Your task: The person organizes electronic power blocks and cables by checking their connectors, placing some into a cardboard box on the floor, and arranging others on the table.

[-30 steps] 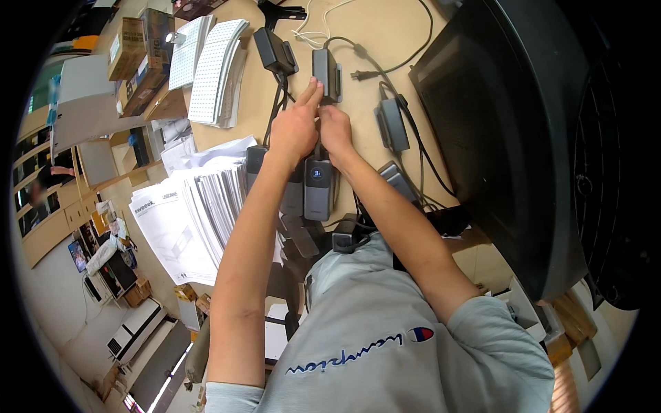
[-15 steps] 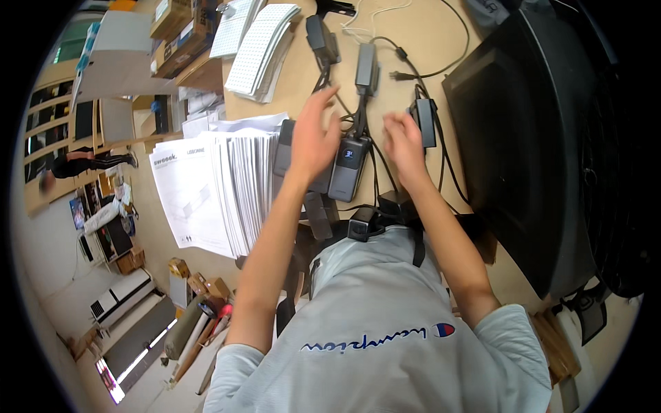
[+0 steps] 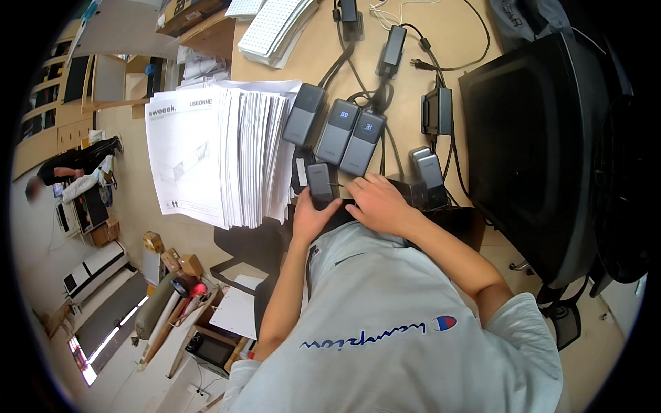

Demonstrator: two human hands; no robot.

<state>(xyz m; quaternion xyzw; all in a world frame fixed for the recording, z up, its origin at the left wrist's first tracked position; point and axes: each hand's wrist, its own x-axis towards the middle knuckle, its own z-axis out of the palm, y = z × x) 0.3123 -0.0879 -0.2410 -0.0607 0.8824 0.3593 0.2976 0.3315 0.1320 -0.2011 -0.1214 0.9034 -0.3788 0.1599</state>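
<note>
At the near edge of the desk, my left hand [image 3: 314,217] grips the lower end of a small dark grey power bank [image 3: 321,180] between thumb and fingers. My right hand [image 3: 383,205] is just right of it, fingers bent together; a thin dark piece shows between its fingertips and the power bank, too small to name. Beyond my hands lie a power bank with a lit display [image 3: 338,131] and another lit power bank [image 3: 363,141], side by side. A larger grey power bank [image 3: 304,113] rests against the paper stack. Several black cables run behind them.
A tall stack of printed sheets [image 3: 227,155] stands at left. Two small power banks [image 3: 428,167] sit at right, near a black adapter [image 3: 436,111]. Another adapter [image 3: 392,49] lies farther back. A large black monitor [image 3: 530,151] borders the right side. A person [image 3: 76,162] is far left.
Both hands have come down from over the cables to the desk's near edge. My left hand now grips a small power bank. The view has shifted, and a second display is visible and lit.
</note>
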